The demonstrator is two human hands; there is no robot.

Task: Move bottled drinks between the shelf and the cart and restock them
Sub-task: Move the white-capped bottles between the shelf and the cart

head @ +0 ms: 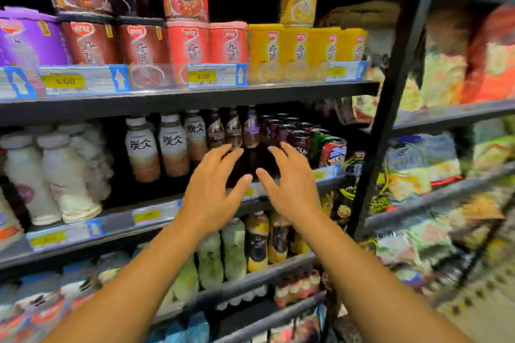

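Middle shelf (306, 178), black. Three brown Nescafé bottles (234, 128) stand at its back, lower halves hidden behind both hands. Left hand (211, 189) and right hand (289, 186) hover before them, fingers spread, holding nothing. Dark gap between palms unreadable.

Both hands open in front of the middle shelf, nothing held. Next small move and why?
Probably reach in and close both hands on the dark bottles. The left hand and right hand are spread, facing each other, empty, aimed at the gap below that row.
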